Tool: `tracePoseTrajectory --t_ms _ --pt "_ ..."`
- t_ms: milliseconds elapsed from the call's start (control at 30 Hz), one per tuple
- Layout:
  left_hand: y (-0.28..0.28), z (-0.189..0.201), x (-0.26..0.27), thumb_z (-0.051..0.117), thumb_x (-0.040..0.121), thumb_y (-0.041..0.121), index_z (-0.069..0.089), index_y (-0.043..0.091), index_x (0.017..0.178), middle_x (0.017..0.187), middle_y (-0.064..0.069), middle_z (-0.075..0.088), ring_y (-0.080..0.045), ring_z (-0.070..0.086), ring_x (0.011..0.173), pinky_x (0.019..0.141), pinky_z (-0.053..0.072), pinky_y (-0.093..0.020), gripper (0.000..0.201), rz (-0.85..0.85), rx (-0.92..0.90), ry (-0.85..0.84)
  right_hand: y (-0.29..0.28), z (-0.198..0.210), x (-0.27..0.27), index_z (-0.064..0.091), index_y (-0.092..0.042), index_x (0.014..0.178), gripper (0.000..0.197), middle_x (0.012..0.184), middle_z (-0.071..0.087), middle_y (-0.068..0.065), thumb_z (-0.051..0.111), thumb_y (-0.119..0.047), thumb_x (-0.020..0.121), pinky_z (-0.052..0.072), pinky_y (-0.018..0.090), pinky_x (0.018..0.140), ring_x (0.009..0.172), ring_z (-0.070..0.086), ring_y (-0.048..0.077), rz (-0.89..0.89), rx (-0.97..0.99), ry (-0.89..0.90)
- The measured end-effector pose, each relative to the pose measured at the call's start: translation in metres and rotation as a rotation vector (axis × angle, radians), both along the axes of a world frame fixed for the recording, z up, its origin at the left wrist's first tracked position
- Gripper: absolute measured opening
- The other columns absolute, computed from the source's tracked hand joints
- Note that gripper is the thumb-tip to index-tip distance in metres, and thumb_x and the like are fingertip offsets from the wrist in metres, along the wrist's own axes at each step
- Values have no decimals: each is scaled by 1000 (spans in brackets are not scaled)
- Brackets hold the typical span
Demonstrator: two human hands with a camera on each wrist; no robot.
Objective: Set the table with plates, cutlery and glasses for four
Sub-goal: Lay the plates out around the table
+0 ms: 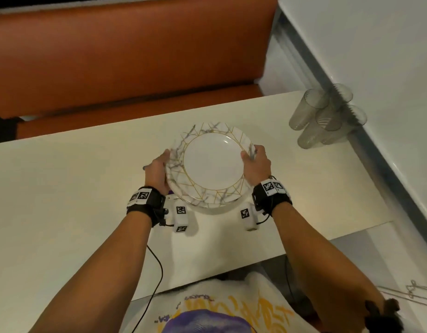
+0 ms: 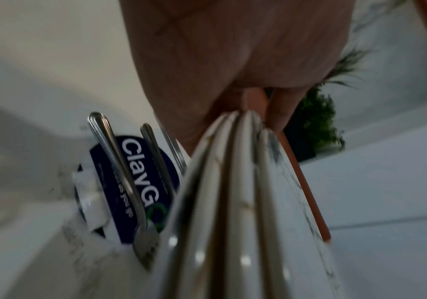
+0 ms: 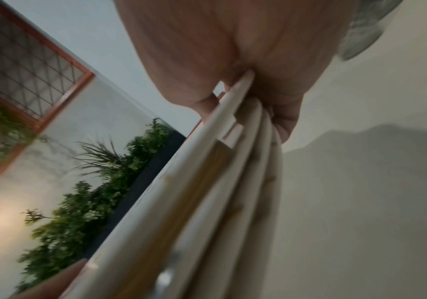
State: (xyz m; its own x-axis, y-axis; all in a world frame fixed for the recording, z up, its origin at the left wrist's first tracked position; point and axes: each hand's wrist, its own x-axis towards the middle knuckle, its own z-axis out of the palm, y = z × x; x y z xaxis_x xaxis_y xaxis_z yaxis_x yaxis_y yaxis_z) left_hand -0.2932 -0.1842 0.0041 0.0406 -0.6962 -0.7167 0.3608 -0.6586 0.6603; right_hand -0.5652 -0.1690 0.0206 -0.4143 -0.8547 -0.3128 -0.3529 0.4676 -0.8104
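Stack of plates [image 1: 208,164] gripped at opposite rims by left hand [image 1: 157,171] and right hand [image 1: 257,164], above table [image 1: 63,188] — tilted, cutlery [image 2: 120,168] underneath could slip; glasses [image 1: 325,118] near — knock risk.

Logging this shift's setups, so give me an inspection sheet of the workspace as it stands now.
Surface: cream table, bare where visible.
Job's things: stack of plates held above the table; cutlery under the stack; four glasses upside down at the right edge.
Clutter: nothing seen.
Grippers: left hand and right hand grip opposite rims.
Cables: black wire hangs from the left wristband.
Surroundings: orange bench, white wall.
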Motion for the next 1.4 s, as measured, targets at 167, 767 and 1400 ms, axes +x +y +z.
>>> tracePoseTrajectory --t_ms 167,767,1400 --pt "-2 -15 41 80 70 73 45 28 155 148 -2 58 -31 58 132 104 50 -57 102 18 -3 -83 -25 17 41 43 -11 133 42 106 60 10 53 -35 101 46 34 72 89 60 30 -1 -25 -21" --pt "-14 7 60 59 90 61 67 25 126 118 -9 74 -28 69 105 101 56 -55 52 624 -189 -464 -146 -4 -41 49 -6 131 33 110 53 6 41 -25 105 41 30 84 100 52 24 -266 -43 -101" --pt "-4 6 41 61 88 58 72 23 111 104 0 75 -21 69 92 100 52 -60 43 767 -146 -478 -143 -71 -56 40 -5 142 43 134 56 20 44 -26 105 39 34 81 119 57 37 -153 248 18"
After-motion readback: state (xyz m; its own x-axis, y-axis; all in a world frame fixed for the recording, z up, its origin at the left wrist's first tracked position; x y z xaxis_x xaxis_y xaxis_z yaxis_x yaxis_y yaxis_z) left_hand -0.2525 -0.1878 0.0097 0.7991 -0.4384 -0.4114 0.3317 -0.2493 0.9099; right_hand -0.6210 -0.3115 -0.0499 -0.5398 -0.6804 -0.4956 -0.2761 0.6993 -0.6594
